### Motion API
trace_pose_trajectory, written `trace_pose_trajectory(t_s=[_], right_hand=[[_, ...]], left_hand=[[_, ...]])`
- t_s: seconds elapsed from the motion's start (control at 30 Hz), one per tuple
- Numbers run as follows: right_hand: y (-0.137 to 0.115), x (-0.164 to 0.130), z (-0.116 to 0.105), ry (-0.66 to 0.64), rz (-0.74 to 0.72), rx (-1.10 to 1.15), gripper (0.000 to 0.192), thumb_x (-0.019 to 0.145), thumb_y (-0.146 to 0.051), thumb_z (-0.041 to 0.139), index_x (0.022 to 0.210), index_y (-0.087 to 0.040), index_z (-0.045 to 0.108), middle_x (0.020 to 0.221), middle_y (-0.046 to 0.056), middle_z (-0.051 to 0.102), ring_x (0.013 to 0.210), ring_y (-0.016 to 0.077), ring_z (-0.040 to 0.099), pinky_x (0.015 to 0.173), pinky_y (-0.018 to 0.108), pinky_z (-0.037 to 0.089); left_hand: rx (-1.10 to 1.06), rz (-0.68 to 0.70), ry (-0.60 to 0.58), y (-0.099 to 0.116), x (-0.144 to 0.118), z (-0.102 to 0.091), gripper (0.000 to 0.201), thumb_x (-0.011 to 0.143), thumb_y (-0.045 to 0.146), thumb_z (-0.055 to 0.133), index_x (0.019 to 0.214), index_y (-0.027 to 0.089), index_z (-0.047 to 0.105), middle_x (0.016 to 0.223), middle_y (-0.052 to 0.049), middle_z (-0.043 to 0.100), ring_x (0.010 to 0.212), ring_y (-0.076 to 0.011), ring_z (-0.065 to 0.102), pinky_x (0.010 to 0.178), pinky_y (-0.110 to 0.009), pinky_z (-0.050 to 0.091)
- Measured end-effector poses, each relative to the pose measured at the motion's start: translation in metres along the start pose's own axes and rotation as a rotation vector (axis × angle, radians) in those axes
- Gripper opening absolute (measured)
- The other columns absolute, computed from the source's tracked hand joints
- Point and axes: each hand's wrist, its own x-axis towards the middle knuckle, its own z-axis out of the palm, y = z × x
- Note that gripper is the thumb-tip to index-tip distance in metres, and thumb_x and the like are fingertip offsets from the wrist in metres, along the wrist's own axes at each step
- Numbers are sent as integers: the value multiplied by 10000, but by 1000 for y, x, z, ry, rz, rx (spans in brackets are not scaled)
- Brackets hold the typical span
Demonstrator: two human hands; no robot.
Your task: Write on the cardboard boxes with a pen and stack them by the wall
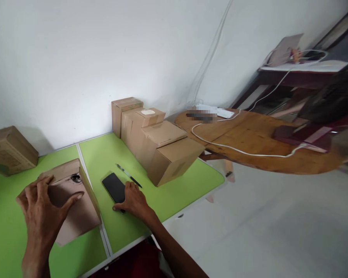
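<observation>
Phone (113, 184) in the right hand (135, 200) (thumb-and-finger grip), box (79, 218) under the outspread left hand (43, 204).

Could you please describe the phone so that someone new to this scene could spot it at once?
On the green table, look just right of the white seam. The phone is there beside a pen, its near end in the right hand. Its flat, dark screen sets it apart from the thin pen and brown boxes.
</observation>
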Motion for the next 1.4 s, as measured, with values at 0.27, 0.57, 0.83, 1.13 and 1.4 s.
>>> trace_pose_trajectory(t_s=[0.27,0.57,0.83,1.13,1.4], right_hand=[[27,-26,8,-38,-44,405,320,855,-290,848,1131,-192,719,1094,102,841,1008,312,800,857,385,600],[-7,-57,-27,-463,-280,1653,689,780,-499,1069,1268,-237,660,1080,70,837,858,248,855,794,411,705],[-83,-60,-26,-573,-583,1637,796,744,-666,1050,1299,-217,697,993,44,827,818,237,854,767,368,712],[-81,-63,0,-624,-547,1634,786,731,-565,1078,1350,-222,737,988,33,831,777,219,831,740,339,698],[-75,-62,0,-581,-514,1627,762,687,-567,1098,1270,-223,749,1052,52,825,980,291,851,935,454,715]], left_hand=[[-5,8,11,-1,-4,2,978,932,999,447,1484,205,596,1422,-246,688,1371,-491,575,1260,-705,342],[0,22,32,1,-3,1,897,967,951,464,1469,218,594,1413,-242,679,1361,-484,583,1263,-708,332],[46,30,-46,-10,-5,-3,631,969,573,664,1459,188,569,1428,-282,669,1366,-503,583,1187,-732,396],[36,44,-20,-6,-9,-2,538,959,458,630,1415,175,597,1392,-286,671,1335,-484,603,1173,-712,418],[32,7,12,3,-8,-3,591,922,475,609,1412,146,627,1416,-295,692,1342,-489,609,1183,-692,411]])
